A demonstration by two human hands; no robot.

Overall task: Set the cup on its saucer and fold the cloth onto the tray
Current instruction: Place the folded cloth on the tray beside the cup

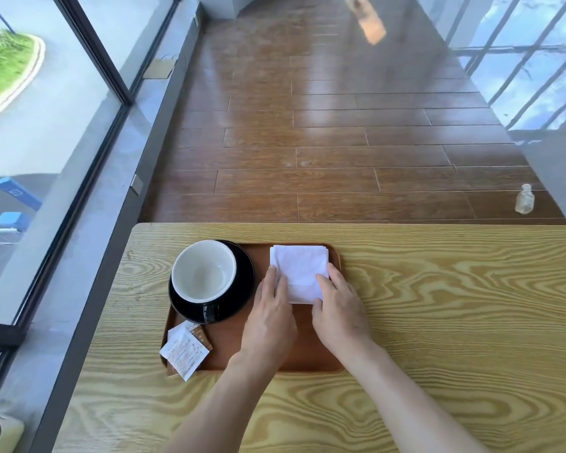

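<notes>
An empty cup (204, 273), white inside and black outside, stands on a black saucer (244, 286) at the far left of a brown tray (307, 353). A white cloth (299, 269), folded into a small square, lies flat on the tray's far right part. My left hand (270, 317) rests palm down with its fingertips on the cloth's left edge. My right hand (339, 310) lies palm down with its fingers on the cloth's near right corner. Neither hand lifts the cloth off the tray.
Two small sachets (185, 349) lie on the tray's near left corner, partly over its rim. The tray sits on a light wooden table (455, 305) by a window wall. A small clear bottle (525, 199) stands on the wooden floor beyond the table's far edge.
</notes>
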